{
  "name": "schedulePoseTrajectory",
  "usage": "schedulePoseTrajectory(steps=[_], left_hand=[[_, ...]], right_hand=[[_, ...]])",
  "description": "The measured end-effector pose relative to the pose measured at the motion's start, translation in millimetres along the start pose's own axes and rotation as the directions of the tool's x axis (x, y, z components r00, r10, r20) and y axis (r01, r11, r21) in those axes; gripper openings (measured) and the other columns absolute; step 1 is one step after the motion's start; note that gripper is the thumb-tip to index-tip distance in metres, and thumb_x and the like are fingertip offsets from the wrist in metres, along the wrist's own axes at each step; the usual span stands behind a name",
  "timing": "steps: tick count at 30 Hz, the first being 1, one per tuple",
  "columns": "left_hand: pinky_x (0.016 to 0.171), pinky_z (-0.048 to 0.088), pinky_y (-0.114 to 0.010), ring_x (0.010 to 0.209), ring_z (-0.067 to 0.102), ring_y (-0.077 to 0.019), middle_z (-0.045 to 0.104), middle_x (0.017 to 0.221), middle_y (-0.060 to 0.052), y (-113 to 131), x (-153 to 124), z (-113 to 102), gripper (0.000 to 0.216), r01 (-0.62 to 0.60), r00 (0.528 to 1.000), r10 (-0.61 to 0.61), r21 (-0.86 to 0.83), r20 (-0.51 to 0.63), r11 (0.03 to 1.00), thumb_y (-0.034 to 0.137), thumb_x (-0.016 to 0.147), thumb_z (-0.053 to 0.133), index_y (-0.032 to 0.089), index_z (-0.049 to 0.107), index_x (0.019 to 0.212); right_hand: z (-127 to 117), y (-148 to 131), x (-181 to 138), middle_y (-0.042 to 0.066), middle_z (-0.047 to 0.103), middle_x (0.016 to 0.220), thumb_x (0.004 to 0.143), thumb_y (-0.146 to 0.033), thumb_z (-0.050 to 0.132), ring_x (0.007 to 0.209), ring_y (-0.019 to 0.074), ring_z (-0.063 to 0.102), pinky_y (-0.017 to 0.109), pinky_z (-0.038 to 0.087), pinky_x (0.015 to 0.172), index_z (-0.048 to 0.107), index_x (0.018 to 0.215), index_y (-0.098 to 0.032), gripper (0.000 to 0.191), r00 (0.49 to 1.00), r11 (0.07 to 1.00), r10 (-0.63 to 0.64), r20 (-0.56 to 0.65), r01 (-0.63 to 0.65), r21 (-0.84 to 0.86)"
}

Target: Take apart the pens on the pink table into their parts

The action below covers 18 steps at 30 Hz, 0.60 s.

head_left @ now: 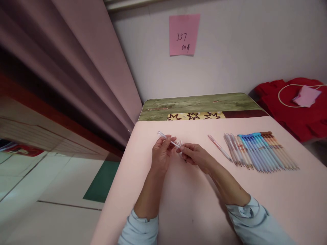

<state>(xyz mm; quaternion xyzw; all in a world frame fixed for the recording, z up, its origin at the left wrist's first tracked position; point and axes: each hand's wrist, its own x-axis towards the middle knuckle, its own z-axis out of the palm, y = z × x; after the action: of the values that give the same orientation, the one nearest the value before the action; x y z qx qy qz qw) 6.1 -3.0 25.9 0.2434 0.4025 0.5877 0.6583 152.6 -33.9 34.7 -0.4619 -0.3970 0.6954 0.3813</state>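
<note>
My left hand [162,153] is closed round a thin pale pen [165,136] whose far end sticks out up and to the left. My right hand [194,153] is pinched on the pen's near end, where a small dark tip shows below the fingers. Both hands meet over the pale pink table top [194,204]. To the right of my right hand a single pink pen [219,147] lies alone. Beyond it lies a tight row of several pens [260,150] in white, blue and tan, side by side.
A green patterned cloth [199,102] covers the table's far end against the wall. A pink sticky note [184,34] hangs on the wall. Red fabric [293,112] with a cord and pink paper lies at the right. A pink curtain [84,68] hangs left; floor lies below the left edge.
</note>
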Motion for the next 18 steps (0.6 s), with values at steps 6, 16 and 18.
schedulePoseTrajectory(steps=[6,16,18], left_hand=[[0.068,0.049,-0.023,0.068,0.065,-0.0102,0.073,0.083,-0.004,8,9,-11,0.037,-0.092,0.983,0.093,0.015,-0.158,0.996,0.030,0.064,0.084,0.016,0.065,0.092],[0.065,0.049,-0.022,0.060,0.060,-0.0067,0.073,0.086,-0.006,-1,11,-16,0.035,-0.157,0.963,0.186,0.151,-0.198,0.976,0.033,0.066,0.081,0.015,0.065,0.091],[0.057,0.046,-0.021,0.057,0.058,-0.0075,0.072,0.081,-0.005,-9,7,-10,0.034,-0.124,0.979,0.157,0.238,-0.127,0.963,0.034,0.066,0.081,0.015,0.066,0.091]], right_hand=[[-30,-6,-2,0.002,0.063,0.062,0.071,-0.049,0.071,0.051,0.0100,0.050,0.023,0.034,0.048,0.069,0.074,-0.015,0.033,0.996,0.974,-0.009,-0.087,-0.010,-0.225],[-39,-1,3,0.002,0.068,0.065,0.083,-0.044,0.056,0.062,0.0177,0.058,0.029,0.034,0.057,0.071,0.068,-0.023,0.029,0.880,0.618,-0.249,-0.404,-0.177,-0.766],[-31,1,4,0.003,0.071,0.073,0.083,-0.045,0.058,0.068,0.0196,0.061,0.029,0.032,0.058,0.073,0.079,-0.025,0.025,0.869,0.557,-0.280,-0.408,-0.199,-0.806]])
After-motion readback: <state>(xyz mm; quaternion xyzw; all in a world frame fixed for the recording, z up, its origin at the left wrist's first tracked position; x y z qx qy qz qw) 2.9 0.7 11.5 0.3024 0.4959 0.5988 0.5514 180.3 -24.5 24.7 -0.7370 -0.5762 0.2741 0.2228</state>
